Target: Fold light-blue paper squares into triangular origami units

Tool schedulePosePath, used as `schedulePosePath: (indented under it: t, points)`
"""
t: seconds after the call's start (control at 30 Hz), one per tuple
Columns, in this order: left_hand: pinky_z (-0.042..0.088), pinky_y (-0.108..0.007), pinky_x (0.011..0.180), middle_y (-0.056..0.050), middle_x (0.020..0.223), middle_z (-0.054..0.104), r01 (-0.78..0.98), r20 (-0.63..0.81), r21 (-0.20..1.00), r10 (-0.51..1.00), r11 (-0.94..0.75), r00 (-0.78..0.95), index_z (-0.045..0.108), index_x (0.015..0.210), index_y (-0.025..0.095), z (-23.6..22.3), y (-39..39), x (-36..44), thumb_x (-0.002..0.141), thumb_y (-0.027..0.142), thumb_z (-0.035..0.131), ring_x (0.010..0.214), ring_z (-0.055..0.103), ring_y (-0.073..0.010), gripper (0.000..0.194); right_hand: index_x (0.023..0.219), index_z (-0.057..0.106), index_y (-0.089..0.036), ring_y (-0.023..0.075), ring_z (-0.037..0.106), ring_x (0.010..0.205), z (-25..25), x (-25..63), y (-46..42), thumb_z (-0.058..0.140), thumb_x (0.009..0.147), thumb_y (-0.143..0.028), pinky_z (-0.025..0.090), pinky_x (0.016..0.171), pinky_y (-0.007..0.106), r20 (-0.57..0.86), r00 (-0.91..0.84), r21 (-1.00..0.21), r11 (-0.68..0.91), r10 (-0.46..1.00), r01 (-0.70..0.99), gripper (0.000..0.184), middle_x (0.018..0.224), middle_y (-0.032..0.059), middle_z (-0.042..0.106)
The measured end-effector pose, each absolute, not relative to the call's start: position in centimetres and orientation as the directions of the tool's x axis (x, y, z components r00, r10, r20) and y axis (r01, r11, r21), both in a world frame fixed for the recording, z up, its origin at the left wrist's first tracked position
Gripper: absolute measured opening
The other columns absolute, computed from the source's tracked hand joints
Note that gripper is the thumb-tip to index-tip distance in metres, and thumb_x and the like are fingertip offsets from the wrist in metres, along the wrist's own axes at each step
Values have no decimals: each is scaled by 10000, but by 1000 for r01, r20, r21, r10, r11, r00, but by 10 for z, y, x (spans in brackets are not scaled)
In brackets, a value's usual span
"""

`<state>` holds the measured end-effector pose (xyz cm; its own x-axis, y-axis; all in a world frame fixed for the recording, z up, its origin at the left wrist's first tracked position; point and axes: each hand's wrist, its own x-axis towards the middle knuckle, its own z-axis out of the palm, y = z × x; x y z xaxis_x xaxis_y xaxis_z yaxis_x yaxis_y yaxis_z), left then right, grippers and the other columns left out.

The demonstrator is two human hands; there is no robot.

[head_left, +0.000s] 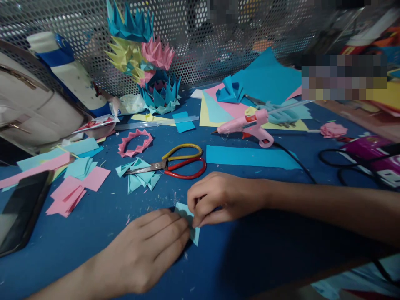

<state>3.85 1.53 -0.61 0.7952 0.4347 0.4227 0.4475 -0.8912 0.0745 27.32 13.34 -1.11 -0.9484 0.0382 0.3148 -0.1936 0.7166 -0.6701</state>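
A small piece of light blue paper (187, 213) lies on the blue tabletop between my hands, partly covered by them. My left hand (156, 237) rests flat over its left side, fingers stretched out and close together. From the right, my right hand (214, 198) has its fingers curled and pinched at the paper's right edge. Just beyond are scissors (165, 164) with one yellow and one red handle. Their blades lie over folded light blue triangles (143, 179). A pink folded paper ring (136, 143) sits behind these.
A pink glue gun (250, 125) lies behind a blue paper strip (250, 157). Pink paper squares (66, 196) and a phone (25, 212) are at left. A paper flower stack (159, 93) and a bottle (70, 75) stand by the perforated metal panel (190, 37). Cables lie right.
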Motion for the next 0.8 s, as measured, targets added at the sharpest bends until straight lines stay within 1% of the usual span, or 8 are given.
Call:
schedulePosePath:
  t: [0.17, 0.33, 0.53, 0.8]
  points:
    - [500, -332, 1009, -123, 1137, 710, 436, 433, 98, 433, -895, 791, 661, 1143, 69, -6, 17, 40, 1067, 122, 250, 1093, 639, -214, 421, 927, 736, -182, 104, 638, 811, -11, 273, 133, 643, 939, -201, 439, 720, 187, 323, -946, -671, 714, 38, -200, 97, 904, 36, 678]
    - [501, -333, 1021, -123, 1114, 721, 421, 451, 109, 423, -900, 786, 667, 1110, 54, -5, 17, 40, 1060, 106, 257, 1079, 647, -214, 416, 920, 738, -163, 108, 639, 804, -10, 272, 133, 648, 933, -190, 436, 710, 191, 319, -947, -666, 720, 37, -196, 95, 891, 40, 674]
    - [505, -340, 1041, -141, 1143, 711, 423, 432, 132, 436, -897, 790, 664, 1144, 56, -7, 15, 37, 1056, 117, 275, 1137, 629, -215, 403, 927, 735, -177, 107, 640, 814, -10, 272, 134, 638, 940, -200, 437, 716, 190, 309, -951, -668, 718, 29, -195, 101, 899, 34, 675]
    - [500, -323, 1023, -130, 1112, 719, 417, 458, 118, 422, -901, 783, 671, 1111, 52, -4, 16, 39, 1059, 108, 265, 1085, 652, -209, 413, 954, 738, -183, 108, 639, 831, -11, 273, 134, 625, 951, -205, 436, 727, 191, 311, -950, -666, 719, 22, -201, 115, 925, 41, 676]
